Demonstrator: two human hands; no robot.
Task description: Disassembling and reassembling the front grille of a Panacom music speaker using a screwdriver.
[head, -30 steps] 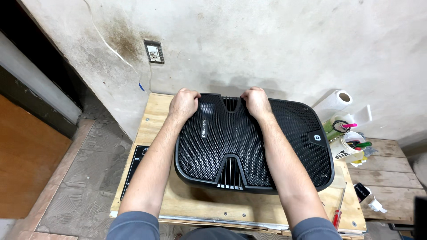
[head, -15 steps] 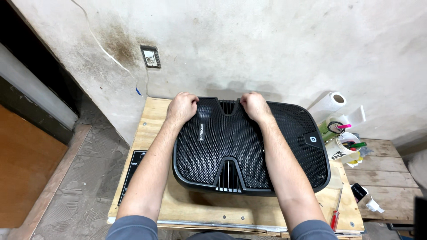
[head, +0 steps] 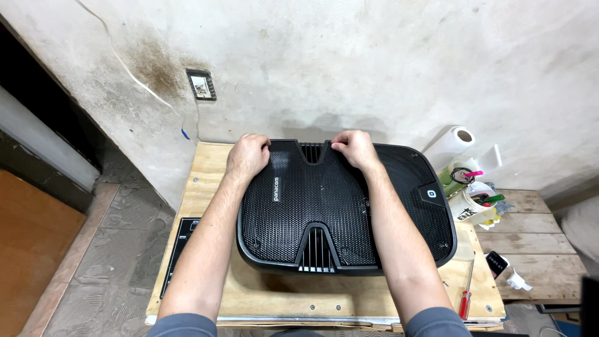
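Observation:
A large black speaker cabinet (head: 337, 206) lies grille-up on a plywood board (head: 206, 168), its mesh front facing me. My left hand (head: 247, 156) grips the far edge of the grille at the left of the upper vent. On the same far edge, to the right of the vent, my right hand (head: 354, 147) holds on with curled fingers. Both forearms stretch across the grille.
A stained wall with a socket plate (head: 202, 84) rises behind the board. A paper towel roll (head: 450, 145) and a cup of pens (head: 471, 201) stand at right. A red-handled screwdriver (head: 465, 296) lies at the board's right edge. A black panel (head: 181, 240) rests on the floor left.
The view has shifted slightly; both hands stay on the far edge of the speaker grille, which has barely moved.

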